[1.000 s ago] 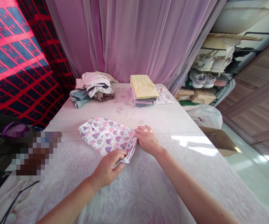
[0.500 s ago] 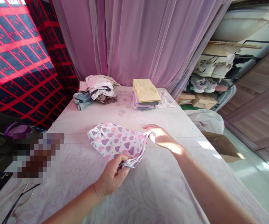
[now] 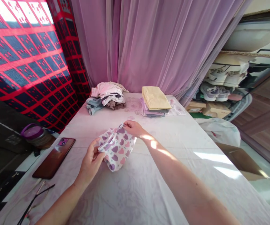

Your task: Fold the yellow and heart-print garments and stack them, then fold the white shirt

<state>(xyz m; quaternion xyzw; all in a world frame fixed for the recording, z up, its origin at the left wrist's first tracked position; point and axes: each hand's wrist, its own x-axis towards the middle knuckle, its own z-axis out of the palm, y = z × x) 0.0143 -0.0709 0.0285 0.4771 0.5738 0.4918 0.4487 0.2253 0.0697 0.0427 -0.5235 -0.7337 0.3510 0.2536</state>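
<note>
Over the middle of the pale patterned bedding [image 3: 163, 175], the heart-print cloth [image 3: 120, 150] spans two hands (whether it touches down is unclear). A slack pinch could let its upper edge slip and crumple. The left hand [image 3: 90, 159], thumb opposing fingers, grasps the near-left end; the right hand [image 3: 134, 128], reaching leftward, pinches the far end.

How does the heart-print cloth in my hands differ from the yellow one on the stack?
The heart-print cloth is white with purple and pink hearts; the yellow cloth looks plain. Your left hand and right hand hold the heart-print cloth bunched; the yellow cloth lies folded atop the stack. Both look like fabric.
</note>
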